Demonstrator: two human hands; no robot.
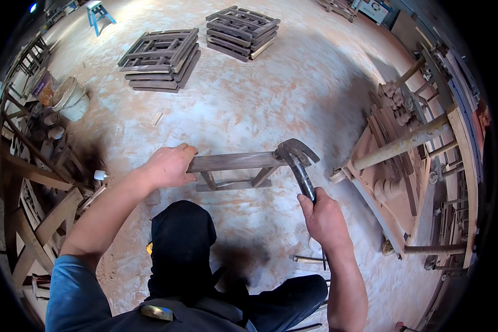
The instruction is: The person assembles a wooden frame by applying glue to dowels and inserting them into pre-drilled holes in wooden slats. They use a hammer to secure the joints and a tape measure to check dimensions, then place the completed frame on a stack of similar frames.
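Note:
My left hand [170,166] is closed round the left end of a dark wooden frame [232,161], whose long top rail lies crosswise in front of me. Two short crosspieces join that rail to a lower rail [233,186] near the floor. In my right hand [322,217] is a claw hammer [301,171], gripped by its dark handle. Its head is at the right end of the top rail, with the curved claw pointing right. Whether the striking face touches the wood, I cannot tell.
Two stacks of similar wooden frames [163,55] stand on the floor ahead. At the left are a white bucket [71,99] and wooden furniture parts [50,221]. On the right, a wooden rack [365,193] holds timber pieces. Loose strips [310,259] lie near my right knee.

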